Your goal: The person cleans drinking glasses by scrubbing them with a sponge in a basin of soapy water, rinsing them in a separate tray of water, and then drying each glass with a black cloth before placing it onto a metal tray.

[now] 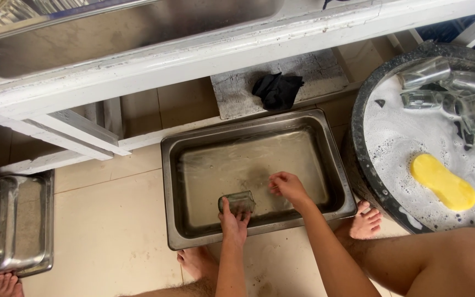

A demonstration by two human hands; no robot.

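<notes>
- The left hand (233, 223) has its grip closed around a small clear drinking glass (237, 202), which lies on its side in the water of a rectangular steel pan (171, 192) on the tiled floor.
- The glass sits in the near half of the pan, close to the front wall, at about 7 o'clock from the pan's middle. The fingers wrap it from the near side, so most of the glass lies at 12 o'clock from the palm.
- The right hand (288, 186) hovers at 3 o'clock from the glass, near but not touching it. Its fingers are loosely curled and hold nothing that I can see.
- I'd judge the glass light, stiff and breakable, and slippery while wet. The safest hold looks to be around the body with the thumb opposite the fingers, not by the thin rim.
- The pan water is cloudy, so I cannot tell whether the glass rests on the bottom or is held just clear of it.
- At 3 o'clock from the pan stands a round dark tub (361, 110) full of suds, with a yellow sponge (442, 181) floating in it and more glasses (446, 88) piled at its far side.
- A black cloth (277, 89) lies on a grey slab at 12 o'clock from the pan, and stacked steel trays (12, 220) stand at 9 o'clock.
- Bare feet rest on the floor on either side of the pan's near edge.
</notes>
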